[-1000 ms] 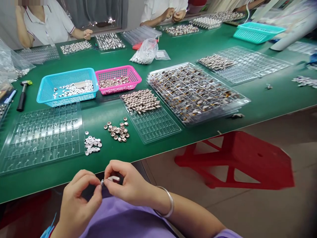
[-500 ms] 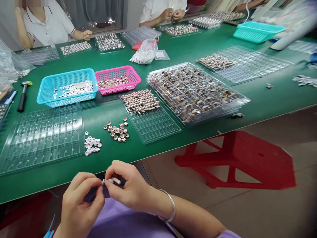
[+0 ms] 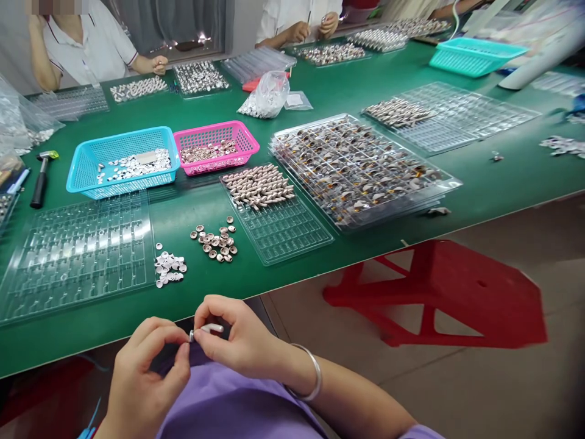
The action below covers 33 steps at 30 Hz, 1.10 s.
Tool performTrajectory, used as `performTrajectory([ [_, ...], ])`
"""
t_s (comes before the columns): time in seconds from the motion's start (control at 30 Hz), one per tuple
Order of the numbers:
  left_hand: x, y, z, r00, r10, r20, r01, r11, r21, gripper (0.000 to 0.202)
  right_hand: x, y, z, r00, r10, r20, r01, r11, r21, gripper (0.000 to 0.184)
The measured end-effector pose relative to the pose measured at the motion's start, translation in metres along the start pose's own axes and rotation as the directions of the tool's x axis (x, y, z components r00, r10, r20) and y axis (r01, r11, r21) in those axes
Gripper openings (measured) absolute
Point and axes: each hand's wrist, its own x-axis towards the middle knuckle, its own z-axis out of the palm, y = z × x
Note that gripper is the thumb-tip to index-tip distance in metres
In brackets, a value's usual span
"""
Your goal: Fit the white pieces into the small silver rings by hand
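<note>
Over the purple-clad lap, just below the table edge, my two hands meet at one small part. Thumb and forefinger of my right hand point(image 3: 244, 341) pinch a white stemmed piece point(image 3: 213, 328), which looks like an earbud shell; its curved stem points right. At its left end, the fingertips of my left hand point(image 3: 146, 372) close on a small round cap point(image 3: 191, 336), partly hidden by the fingers. On the table ahead lie a heap of loose white caps point(image 3: 169, 266) and a group of brownish cup-shaped pieces point(image 3: 219, 239).
A clear tray point(image 3: 91, 244) lies left; another tray point(image 3: 292, 235) holds rows of stemmed pieces. Behind stand a blue basket point(image 3: 121, 180) and a pink basket point(image 3: 219, 161). Stacked filled trays point(image 3: 365, 171), a hammer point(image 3: 41, 180) and a red stool point(image 3: 479, 292) surround. Co-workers sit opposite.
My hands stay together at the same spot, with my left fingers shifting slightly on the cap. Across the table, a co-worker's hands have moved apart. The view has shifted very slightly.
</note>
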Motion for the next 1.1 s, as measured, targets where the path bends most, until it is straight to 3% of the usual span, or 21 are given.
performTrajectory([
  [0.2, -0.0018, 0.0004, 0.0023, 0.992, 0.107, -0.063, -0.1, 0.988, 0.114, 0.01, -0.0037, 0.0004, 0.0052, 0.987, -0.142, -0.077, 0.124, 0.972, -0.198, 0.009],
  [0.5, -0.001, 0.0022, 0.0023, 0.99, 0.122, -0.07, -0.111, 0.983, 0.147, 0.013, -0.0069, -0.0014, 0.0097, 0.973, -0.206, -0.103, 0.173, 0.951, -0.258, 0.01],
  [0.63, 0.0004, 0.0047, 0.002, 0.993, 0.092, -0.069, -0.086, 0.993, 0.084, 0.013, -0.0062, -0.0015, 0.0099, 0.987, -0.133, -0.086, 0.118, 0.979, -0.164, 0.01],
  [0.87, -0.002, 0.0001, -0.0014, 1.0, 0.027, -0.002, -0.027, 0.999, 0.027, 0.014, -0.0027, -0.0003, 0.006, 0.993, 0.105, 0.048, -0.11, 0.986, 0.121, 0.006],
  [1.1, -0.0073, -0.0017, -0.0006, 0.997, 0.073, -0.02, -0.071, 0.993, 0.099, 0.009, -0.0031, 0.0001, 0.0069, 0.996, 0.093, 0.015, -0.094, 0.992, 0.087, 0.009],
])
